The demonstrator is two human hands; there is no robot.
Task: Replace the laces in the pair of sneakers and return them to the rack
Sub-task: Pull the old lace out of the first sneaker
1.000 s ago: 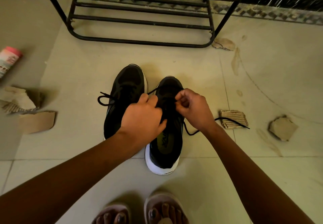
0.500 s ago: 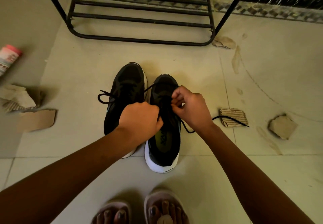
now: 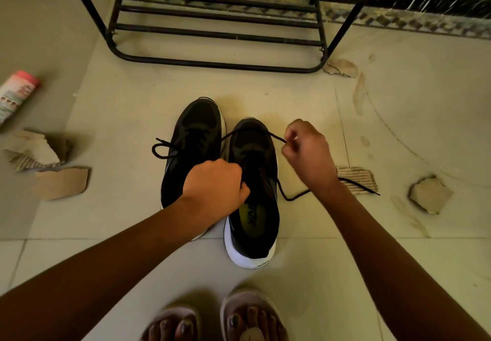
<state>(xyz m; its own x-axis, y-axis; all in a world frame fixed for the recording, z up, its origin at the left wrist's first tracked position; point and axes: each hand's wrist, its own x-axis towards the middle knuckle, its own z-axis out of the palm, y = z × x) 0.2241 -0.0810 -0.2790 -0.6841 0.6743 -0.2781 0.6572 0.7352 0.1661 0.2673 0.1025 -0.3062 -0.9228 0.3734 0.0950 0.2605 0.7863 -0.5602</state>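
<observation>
Far left on the floor (image 3: 132,106): pink-capped tube (image 3: 18,93), on its side. Just nearer, torn cardboard scraps (image 3: 62,182), lying flat.

Far centre: black metal rack (image 3: 218,32), upright, lowest bars bare, well apart from the shoes.

Centre of the floor: left sneaker (image 3: 196,128), black with a white sole, toe toward the rack, laced, bow (image 3: 162,149) hanging off its left side. Partly covered by the left hand (image 3: 215,186): fingers curled tight, gripping the upper of the right sneaker (image 3: 255,207) at its lacing; whether also pinching a strand, cannot tell.

Right sneaker touching its partner, set slightly nearer, heel toward the sandalled feet (image 3: 249,314).

Right of the toe: right hand (image 3: 308,149), raised, thumb and fingers (image 3: 291,134) clamped together on the black lace (image 3: 276,136), drawn taut from the toe-end eyelets. Another stretch of lace trailing from the shoe's right side, under the wrist, across a corrugated cardboard piece (image 3: 356,178).

Farther right: one more cardboard scrap (image 3: 431,194).
</observation>
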